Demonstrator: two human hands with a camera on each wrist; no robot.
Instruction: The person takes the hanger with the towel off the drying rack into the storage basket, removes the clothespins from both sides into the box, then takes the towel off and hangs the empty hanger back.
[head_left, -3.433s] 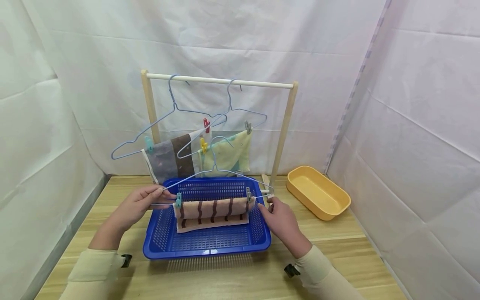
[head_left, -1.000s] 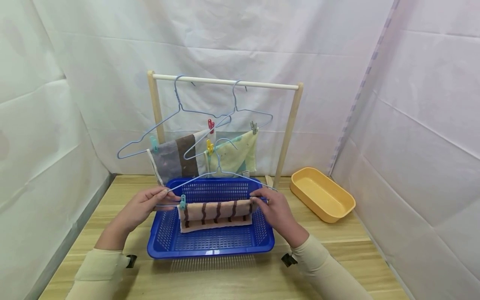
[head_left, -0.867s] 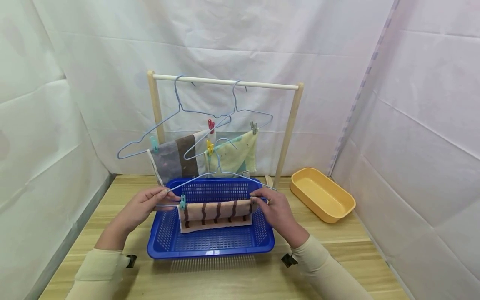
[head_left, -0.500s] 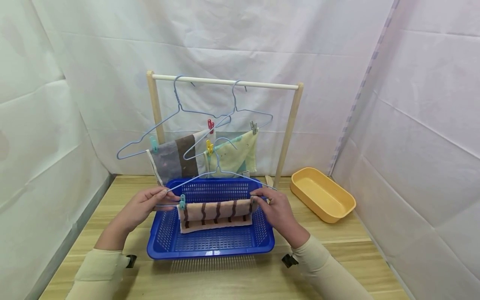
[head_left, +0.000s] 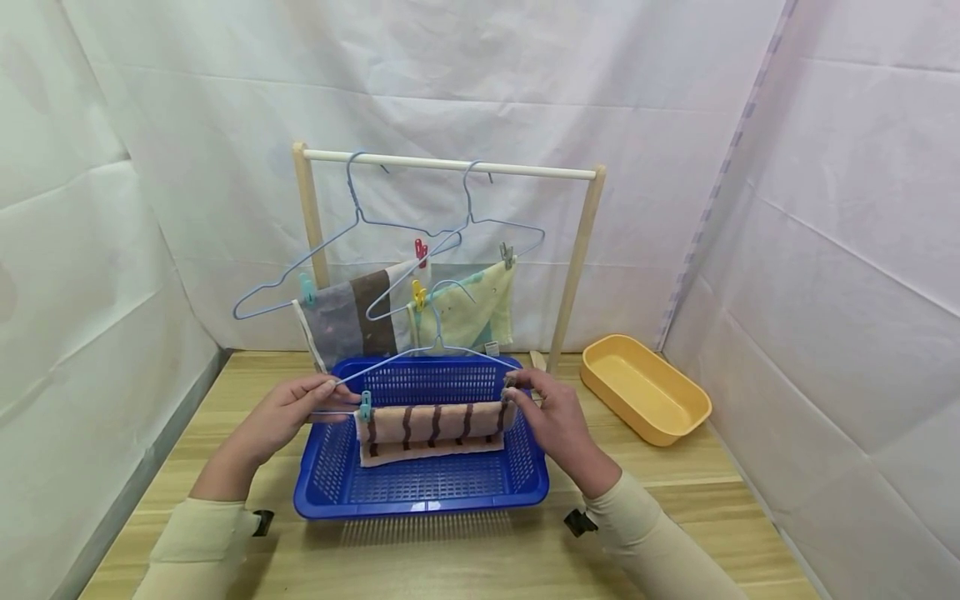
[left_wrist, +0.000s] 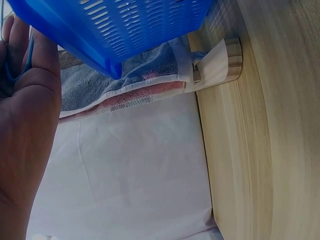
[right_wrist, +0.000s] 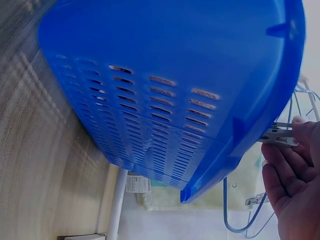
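Observation:
My left hand [head_left: 288,406] holds the left corner of a light-blue wire hanger [head_left: 390,357], thumb on top. A pink towel with wavy brown stripes [head_left: 435,423] is draped over the hanger's lower bar, with its lower part inside the blue basket [head_left: 420,507]. A teal clothespin [head_left: 365,405] clips the towel's left end. At its right end, my right hand [head_left: 558,417] pinches a grey clothespin [right_wrist: 280,136] between thumb and forefinger. In the head view the fingers partly hide that clothespin; whether its mouth grips the towel, I cannot tell.
Behind the basket stands a rack with a white rod [head_left: 450,164]. Two hangers on it bear a grey-brown towel [head_left: 337,321] and a yellow towel [head_left: 468,308], held by clothespins. An orange tub [head_left: 645,389] sits at the right on the wooden table [head_left: 420,567].
The right hand has gone from the hanger's right corner to the grey clothespin and, in the last half second, its fingertips have shifted slightly upward. The left hand keeps its hold on the hanger.

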